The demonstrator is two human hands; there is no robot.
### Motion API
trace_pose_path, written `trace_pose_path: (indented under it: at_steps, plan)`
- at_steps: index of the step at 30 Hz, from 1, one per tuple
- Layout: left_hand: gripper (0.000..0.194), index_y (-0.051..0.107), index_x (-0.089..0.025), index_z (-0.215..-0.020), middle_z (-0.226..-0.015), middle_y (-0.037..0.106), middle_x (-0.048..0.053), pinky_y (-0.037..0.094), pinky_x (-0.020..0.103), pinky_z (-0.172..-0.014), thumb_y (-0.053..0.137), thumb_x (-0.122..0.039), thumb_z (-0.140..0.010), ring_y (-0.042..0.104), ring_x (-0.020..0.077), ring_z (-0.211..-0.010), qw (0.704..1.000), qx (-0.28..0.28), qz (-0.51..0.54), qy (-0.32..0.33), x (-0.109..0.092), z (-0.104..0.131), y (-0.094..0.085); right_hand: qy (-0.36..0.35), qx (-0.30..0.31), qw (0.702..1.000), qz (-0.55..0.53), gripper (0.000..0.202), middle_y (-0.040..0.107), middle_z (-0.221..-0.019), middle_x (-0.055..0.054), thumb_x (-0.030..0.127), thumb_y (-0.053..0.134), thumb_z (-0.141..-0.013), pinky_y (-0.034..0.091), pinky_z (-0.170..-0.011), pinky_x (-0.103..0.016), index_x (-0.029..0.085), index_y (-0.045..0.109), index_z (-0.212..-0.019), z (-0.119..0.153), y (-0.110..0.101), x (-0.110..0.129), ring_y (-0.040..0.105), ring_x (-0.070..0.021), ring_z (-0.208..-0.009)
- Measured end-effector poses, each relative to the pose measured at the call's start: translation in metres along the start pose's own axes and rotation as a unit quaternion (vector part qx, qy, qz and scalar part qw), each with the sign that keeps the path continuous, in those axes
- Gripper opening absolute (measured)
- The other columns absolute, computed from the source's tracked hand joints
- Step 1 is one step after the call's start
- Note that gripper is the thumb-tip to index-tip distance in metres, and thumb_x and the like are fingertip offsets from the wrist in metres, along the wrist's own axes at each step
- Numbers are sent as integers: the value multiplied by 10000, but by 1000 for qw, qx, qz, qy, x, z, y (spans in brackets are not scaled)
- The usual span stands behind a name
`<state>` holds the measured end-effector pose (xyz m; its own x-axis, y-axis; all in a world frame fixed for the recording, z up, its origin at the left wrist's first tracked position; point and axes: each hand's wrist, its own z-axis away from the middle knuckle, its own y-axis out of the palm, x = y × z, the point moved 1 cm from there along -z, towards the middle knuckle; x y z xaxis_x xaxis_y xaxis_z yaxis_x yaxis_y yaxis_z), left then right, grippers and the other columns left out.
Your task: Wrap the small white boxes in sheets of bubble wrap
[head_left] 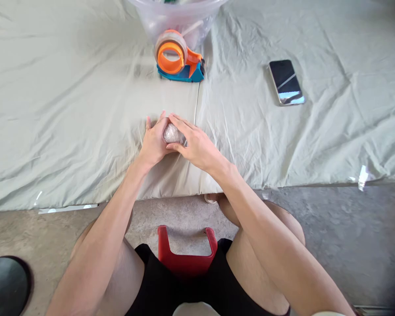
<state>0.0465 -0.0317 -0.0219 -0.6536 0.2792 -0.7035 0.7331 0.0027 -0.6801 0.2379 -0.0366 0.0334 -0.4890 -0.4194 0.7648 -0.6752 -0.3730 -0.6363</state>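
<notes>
Bundle (172,133) in clear wrap sits between left hand (153,144) and right hand (200,145), near the front edge of the cloth-covered tabletop (72,118); right fingers (181,124) are clamped on it, left ones clasp it too with two tips splayed away. Tape dispenser (179,68) stands beyond, just before a translucent tub (166,18); phone (286,82) lies face up well apart, right side.

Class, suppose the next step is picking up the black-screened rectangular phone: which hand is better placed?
Probably the right hand, nearer the phone; the left hand is farther. Both cup a shiny, crinkled round object.
</notes>
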Motion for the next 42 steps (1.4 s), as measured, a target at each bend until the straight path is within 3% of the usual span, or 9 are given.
trace_pose_path:
  at_steps: [7, 12, 15, 23, 26, 29, 34, 39, 42]
  plan:
    - [827, 606, -312, -1545, -1927, 370, 175, 89, 858, -1461, 970, -629, -874, 200, 475, -1845, 1000, -8, -26, -12, 4, 1, -1, 37, -20, 998, -48, 787, 506, -1858, -64, 123, 815, -1002, 343, -1509, -541, 225, 589, -1750, 1, 0, 1, 456, -296, -1761]
    - [814, 677, -286, -1464, -1956, 298, 168, 72, 921, -1438, 1014, -650, -819, 163, 545, -1836, 997, -4, -65, -36, 2, 3, -6, 45, -26, 997, -62, 748, 568, -1815, -26, 147, 819, -993, 370, -1488, -580, 300, 642, -1703, 0, 0, -4, 521, -297, -1723]
    - [802, 626, -292, -1560, -1968, 284, 129, 71, 895, -1444, 888, -715, -931, 102, 521, -1850, 997, 28, -39, -53, 7, 3, -8, 44, -25, 997, -63, 743, 585, -1804, -28, 152, 823, -978, 384, -1476, -582, 301, 657, -1687, 0, -1, -5, 541, -307, -1710]
    - [1153, 435, -247, -1719, -1989, 108, 232, -29, 761, -1474, 1004, -668, -809, -121, 480, -1854, 989, 108, -16, -103, 8, 10, -22, 15, -22, 999, -33, 582, 742, -1632, -116, 160, 777, -1015, 556, -1302, -587, 234, 692, -1586, 0, 2, -5, 718, -355, -1496]
    - [1138, 349, -251, -1797, -1991, 151, 200, 61, 698, -1508, 959, -499, -869, 8, 445, -1872, 984, 132, -2, -120, -6, 23, -37, -17, -28, 999, -4, 543, 746, -1579, -152, 132, 750, -1022, 628, -1188, -556, 202, 670, -1555, 2, 6, -8, 765, -355, -1379]
    - [913, 383, -280, -1795, -1892, 439, 163, 353, 632, -1470, 794, -362, -983, 427, 376, -1776, 979, 143, 85, -115, -22, 35, -54, -71, -45, 996, 33, 550, 726, -1590, -162, 90, 692, -1035, 659, -1137, -533, 203, 619, -1569, 11, 13, -12, 763, -345, -1384]
    - [544, 649, -286, -1556, -1732, 656, 125, 552, 550, -1353, 760, -513, -1074, 599, 351, -1659, 977, 81, 184, -70, -46, 37, -65, -157, -98, 973, 136, 437, 718, -1653, -150, 45, 484, -1136, 625, -1202, -543, 223, 643, -1502, 37, 27, -15, 663, -311, -1590]
    - [263, 758, -257, -1247, -1405, 818, 86, 673, 485, -1157, 869, -324, -1018, 759, 321, -1403, 997, -59, 26, 49, -67, 49, -58, -197, -137, 955, 177, 320, 739, -1647, -138, 173, 483, -1234, 612, -1232, -494, 207, 695, -1472, 65, 37, -13, 634, -275, -1634]
    - [65, 794, -253, -1133, -1217, 846, 58, 676, 445, -1077, 810, -216, -1083, 803, 270, -1174, 974, -126, -106, 157, -72, 66, -52, -178, -124, 962, 166, 398, 703, -1695, -129, 185, 488, -1231, 546, -1319, -531, 218, 666, -1585, 75, 37, -11, 596, -271, -1668]
